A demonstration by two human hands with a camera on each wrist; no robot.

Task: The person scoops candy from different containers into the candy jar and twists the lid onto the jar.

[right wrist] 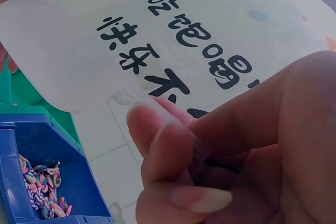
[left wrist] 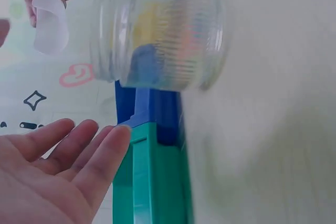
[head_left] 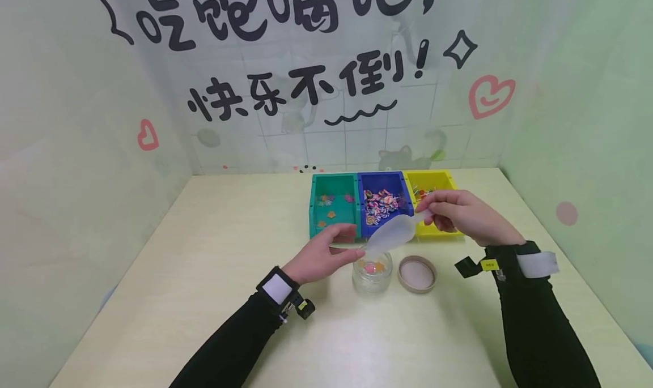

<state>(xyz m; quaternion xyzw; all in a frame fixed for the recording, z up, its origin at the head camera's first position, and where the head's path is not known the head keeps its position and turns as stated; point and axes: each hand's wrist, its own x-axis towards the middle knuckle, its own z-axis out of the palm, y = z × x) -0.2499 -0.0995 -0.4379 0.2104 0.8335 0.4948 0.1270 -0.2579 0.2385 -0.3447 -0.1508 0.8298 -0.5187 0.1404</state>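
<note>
Between thumb and fingers my right hand (head_left: 461,215) pinches the handle of a translucent white scoop (head_left: 393,234). In the head view the scoop's bowl is over the glass jar (head_left: 372,277), which holds a few pink and orange pieces. My left hand (head_left: 326,255) is beside the scoop's tip with its fingers extended. From the left wrist, the fingers (left wrist: 86,153) look relaxed and hold nothing, apart from the jar (left wrist: 157,32). A close view of the right hand (right wrist: 210,156) shows the handle between thumb and fingertips; the scoop's bowl (right wrist: 47,51) looks bare.
Behind the jar stand three joined bins: a green bin (head_left: 334,184) with flower-like pieces, a blue bin (head_left: 382,178) of striped twisted pieces, and a yellow bin (head_left: 433,178), partly hidden by my right hand. A round lid (head_left: 417,273) lies right of the jar.
</note>
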